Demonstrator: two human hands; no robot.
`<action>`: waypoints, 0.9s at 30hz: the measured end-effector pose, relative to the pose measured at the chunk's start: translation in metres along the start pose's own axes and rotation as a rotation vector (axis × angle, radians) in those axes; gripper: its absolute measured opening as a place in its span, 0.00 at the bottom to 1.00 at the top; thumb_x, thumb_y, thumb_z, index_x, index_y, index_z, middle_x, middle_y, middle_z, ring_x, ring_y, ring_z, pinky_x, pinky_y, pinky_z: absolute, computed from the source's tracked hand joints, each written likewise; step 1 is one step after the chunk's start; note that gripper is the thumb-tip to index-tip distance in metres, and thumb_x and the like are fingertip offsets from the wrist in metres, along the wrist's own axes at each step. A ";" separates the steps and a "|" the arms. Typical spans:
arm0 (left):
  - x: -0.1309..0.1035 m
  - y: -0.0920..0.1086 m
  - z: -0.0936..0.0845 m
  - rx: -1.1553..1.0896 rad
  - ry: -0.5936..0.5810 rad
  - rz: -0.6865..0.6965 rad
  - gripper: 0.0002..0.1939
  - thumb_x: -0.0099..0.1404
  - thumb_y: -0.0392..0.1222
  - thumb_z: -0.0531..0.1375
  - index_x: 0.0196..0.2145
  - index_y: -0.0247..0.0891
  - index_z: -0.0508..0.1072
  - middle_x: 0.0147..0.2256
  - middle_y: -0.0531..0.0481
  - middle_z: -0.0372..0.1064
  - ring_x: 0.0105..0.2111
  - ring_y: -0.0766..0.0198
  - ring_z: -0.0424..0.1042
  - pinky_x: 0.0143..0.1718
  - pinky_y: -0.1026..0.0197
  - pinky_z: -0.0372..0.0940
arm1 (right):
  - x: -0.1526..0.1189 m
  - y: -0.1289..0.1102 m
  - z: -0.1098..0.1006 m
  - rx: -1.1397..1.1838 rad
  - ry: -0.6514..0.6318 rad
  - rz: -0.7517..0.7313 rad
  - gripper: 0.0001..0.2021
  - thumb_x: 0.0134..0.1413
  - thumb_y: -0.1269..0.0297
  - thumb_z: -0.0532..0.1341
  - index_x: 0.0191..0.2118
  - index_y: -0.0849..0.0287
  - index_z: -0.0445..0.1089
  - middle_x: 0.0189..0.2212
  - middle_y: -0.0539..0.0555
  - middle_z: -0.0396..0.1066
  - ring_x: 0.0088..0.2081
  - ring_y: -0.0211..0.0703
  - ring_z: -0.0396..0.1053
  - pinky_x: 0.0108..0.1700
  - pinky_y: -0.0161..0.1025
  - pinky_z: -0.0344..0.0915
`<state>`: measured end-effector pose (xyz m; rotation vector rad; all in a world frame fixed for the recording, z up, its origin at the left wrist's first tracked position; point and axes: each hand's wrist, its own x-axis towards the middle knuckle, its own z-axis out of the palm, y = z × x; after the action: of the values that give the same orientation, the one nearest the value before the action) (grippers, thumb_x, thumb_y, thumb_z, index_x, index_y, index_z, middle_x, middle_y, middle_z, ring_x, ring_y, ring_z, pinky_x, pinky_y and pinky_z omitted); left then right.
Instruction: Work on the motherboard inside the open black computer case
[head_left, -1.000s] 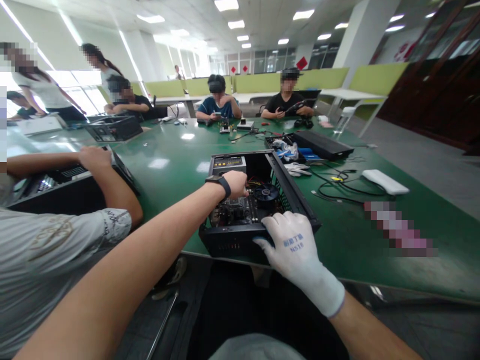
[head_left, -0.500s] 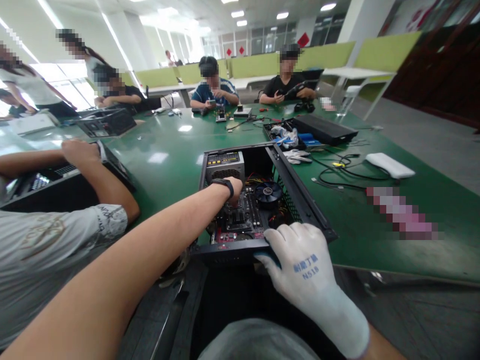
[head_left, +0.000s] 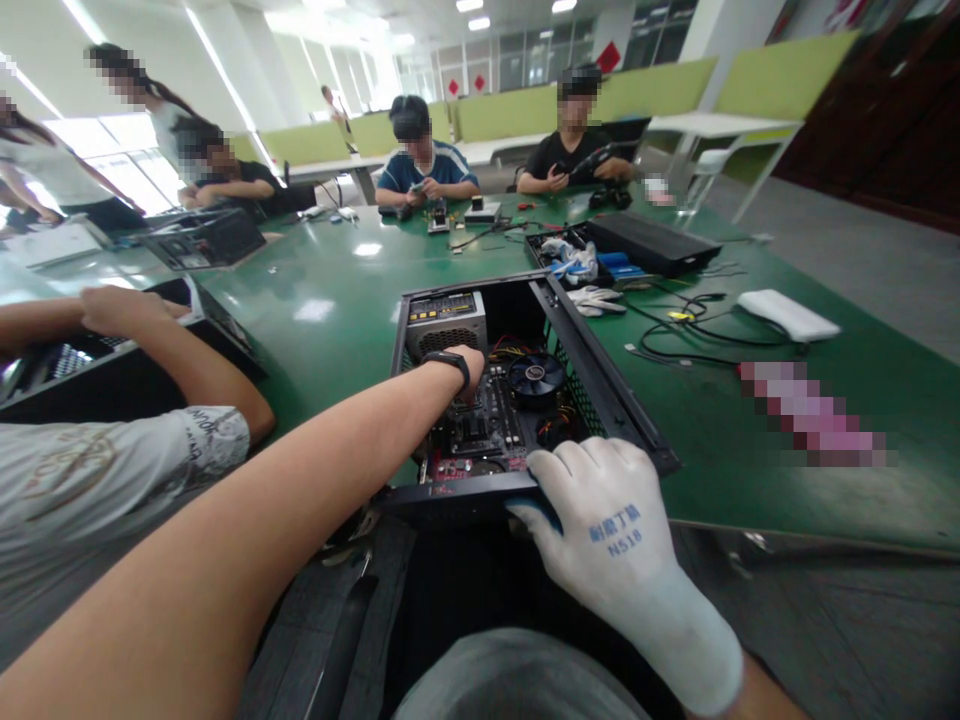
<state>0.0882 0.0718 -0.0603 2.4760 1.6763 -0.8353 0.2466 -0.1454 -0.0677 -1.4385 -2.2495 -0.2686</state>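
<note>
An open black computer case (head_left: pixel 615 390) lies at the table's front edge. Inside it are a motherboard (head_left: pixel 487 420), a round black fan (head_left: pixel 535 376) and a grey power supply (head_left: pixel 448 322). My bare left hand (head_left: pixel 471 372), with a black wristband, reaches down into the case between the power supply and the fan; its fingers are hidden. My right hand (head_left: pixel 600 500), in a white glove, is closed over the near rim of the case, thumb below and fingers on top.
At the left a person's bare arms (head_left: pixel 187 350) reach into another black case (head_left: pixel 225 330). Beyond my case lie gloves (head_left: pixel 570 258), a black panel (head_left: pixel 652 243), cables (head_left: pixel 675 330) and a white box (head_left: pixel 787 314). More people are around the green table (head_left: pixel 337 270).
The view has tilted slightly. Both my hands keep their places at the case. The hand of the person at the left has shifted left over the other case.
</note>
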 end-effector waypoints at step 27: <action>0.004 0.000 0.001 0.044 -0.018 0.008 0.33 0.43 0.44 0.75 0.49 0.36 0.79 0.47 0.39 0.78 0.46 0.52 0.77 0.46 0.63 0.70 | 0.000 0.001 0.002 -0.011 0.016 -0.014 0.14 0.53 0.52 0.65 0.39 0.55 0.69 0.31 0.53 0.65 0.36 0.47 0.55 0.40 0.44 0.44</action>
<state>0.0890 0.0749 -0.0630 2.4942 1.6587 -0.9004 0.2470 -0.1444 -0.0694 -1.4214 -2.2494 -0.2961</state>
